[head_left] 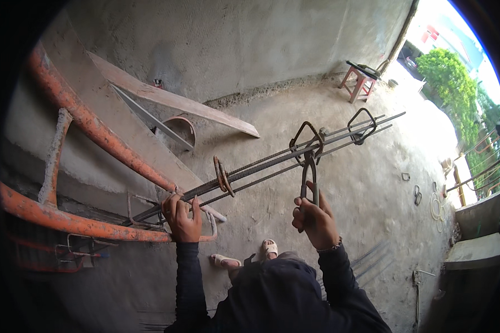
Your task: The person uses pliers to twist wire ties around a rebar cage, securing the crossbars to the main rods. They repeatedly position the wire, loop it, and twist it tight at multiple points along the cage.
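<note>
A bundle of long steel rebar rods (266, 164) slants across the middle, its lower left end resting on an orange scaffold frame (103, 130). My left hand (183, 219) is wrapped round the rods near that frame. In my right hand (319, 223) are dark tying pincers (305, 182), gripped by the handles. The pincers' jaws point up at the rods beside a bent steel stirrup (307, 137); whether they bite on wire is too small to tell. Another stirrup (362, 126) sits near the far right end. Rusty stirrups (223, 176) hang closer to my left hand.
Wooden planks (175, 103) lean at the far left by the concrete wall (244, 44). A red stool (359, 83) stands by the opening at the far right. Loose stirrups (417, 194) and a coiled hose (438, 208) lie on the floor to the right.
</note>
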Demonstrator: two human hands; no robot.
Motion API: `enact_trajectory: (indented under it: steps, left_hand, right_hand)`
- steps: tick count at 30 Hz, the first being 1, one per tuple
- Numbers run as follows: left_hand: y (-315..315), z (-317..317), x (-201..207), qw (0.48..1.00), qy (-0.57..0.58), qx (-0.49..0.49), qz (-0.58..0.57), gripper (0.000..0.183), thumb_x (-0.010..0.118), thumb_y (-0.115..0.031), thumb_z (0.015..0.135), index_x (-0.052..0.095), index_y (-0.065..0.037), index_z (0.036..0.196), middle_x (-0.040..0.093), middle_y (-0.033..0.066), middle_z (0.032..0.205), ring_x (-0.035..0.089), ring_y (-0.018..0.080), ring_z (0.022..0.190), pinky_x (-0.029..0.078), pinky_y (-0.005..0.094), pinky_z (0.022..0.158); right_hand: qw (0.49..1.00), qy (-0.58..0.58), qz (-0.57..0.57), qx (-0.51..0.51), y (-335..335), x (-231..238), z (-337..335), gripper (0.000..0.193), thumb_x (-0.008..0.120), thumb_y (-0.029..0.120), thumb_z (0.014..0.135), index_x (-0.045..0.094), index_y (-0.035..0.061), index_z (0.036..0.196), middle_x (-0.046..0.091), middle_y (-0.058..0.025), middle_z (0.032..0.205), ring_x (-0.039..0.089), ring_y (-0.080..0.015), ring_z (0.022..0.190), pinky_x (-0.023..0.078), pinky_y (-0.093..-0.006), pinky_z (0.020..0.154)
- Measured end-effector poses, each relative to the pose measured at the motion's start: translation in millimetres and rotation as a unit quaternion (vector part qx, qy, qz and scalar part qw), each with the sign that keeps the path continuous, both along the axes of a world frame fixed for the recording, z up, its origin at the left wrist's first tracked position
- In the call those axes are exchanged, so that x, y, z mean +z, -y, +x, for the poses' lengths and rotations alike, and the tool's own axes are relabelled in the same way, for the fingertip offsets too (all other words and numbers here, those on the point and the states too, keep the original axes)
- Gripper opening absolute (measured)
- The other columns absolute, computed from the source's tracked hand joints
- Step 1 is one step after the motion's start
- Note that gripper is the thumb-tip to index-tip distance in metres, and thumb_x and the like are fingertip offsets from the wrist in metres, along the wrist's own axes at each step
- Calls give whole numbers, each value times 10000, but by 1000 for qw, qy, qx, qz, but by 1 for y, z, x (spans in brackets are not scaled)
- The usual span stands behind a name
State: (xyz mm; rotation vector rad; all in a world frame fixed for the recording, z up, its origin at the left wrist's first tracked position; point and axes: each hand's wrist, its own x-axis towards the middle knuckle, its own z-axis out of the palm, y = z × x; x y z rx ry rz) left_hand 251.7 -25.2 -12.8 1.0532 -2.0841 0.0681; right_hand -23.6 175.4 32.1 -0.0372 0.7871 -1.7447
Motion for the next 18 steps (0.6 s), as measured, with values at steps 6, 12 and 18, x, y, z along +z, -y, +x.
enact_trajectory:
  steps: [6,12,18]
  left_hand:
    - [2,-1,-3,1000,5,7,-24,337,691,-137,893,422,-17,728,571,185,1024,528,409,1049,385,551,1006]
    - [0,-10,15,996,-15,-23,-81,271,667,-182,904,535,40,822,471,136,805,510,347,834,414,472,825]
    - [6,-38,41,993,18,-52,102,398,699,-408,915,614,-20,900,686,159,822,642,357,769,455,448,776]
  right_hand:
    - [992,-123,3,1,-5,4,12,599,540,182,1028,230,150,1540,497,-85,1045,500,-160,739,414,-312,576]
    - [982,-183,-35,24,-25,-16,25,610,534,268,1050,216,163,1560,512,-70,1033,534,-141,738,457,-288,610]
    - [982,-189,-7,8,-38,-33,44,588,552,209,1042,255,142,1545,525,-63,983,545,-128,725,466,-271,624]
